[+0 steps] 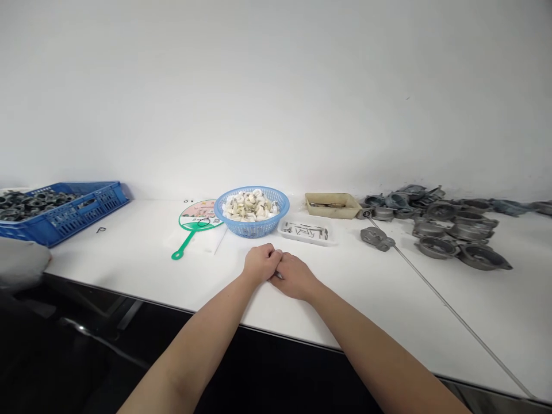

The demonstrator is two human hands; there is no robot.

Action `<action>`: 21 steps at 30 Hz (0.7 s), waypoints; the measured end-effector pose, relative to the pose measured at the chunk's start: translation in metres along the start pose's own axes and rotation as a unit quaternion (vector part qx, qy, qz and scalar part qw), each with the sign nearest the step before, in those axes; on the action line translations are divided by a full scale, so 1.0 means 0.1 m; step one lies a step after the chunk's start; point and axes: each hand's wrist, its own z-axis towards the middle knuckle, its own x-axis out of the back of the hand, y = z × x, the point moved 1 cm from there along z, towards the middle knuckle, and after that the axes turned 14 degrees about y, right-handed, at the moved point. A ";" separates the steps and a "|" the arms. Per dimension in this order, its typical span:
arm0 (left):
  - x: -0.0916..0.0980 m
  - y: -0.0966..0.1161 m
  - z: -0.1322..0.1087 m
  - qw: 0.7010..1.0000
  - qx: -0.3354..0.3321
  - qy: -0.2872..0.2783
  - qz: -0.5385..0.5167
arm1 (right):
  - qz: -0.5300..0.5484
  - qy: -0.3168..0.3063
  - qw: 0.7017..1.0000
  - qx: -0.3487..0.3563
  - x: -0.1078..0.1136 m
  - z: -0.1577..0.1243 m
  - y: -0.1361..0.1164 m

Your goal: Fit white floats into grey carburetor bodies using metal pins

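My left hand [260,263] rests on the white table [207,284] with its fingers curled in. Against it lies my right hand [295,275], also closed, the fingers of both meeting in the middle. The palms are turned out of sight, and whether anything is inside them is hidden. Just beyond stands a blue round basket [250,230] heaped with white and yellowish small parts [250,205]. Right of the basket, a shallow clear tray [297,236] holds several thin dark pins [308,231].
A hand fan [185,244] with a green handle lies left of the basket. A blue crate [81,221] of dark metal parts stands far left, near another person's sleeve [21,261]. A yellowish bin [332,211] and several grey metal castings [472,233] are at right.
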 end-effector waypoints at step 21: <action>0.03 0.02 -0.08 1.000 0.000 0.018 0.002 | -0.030 0.004 0.999 0.020 -0.05 -0.05 -0.03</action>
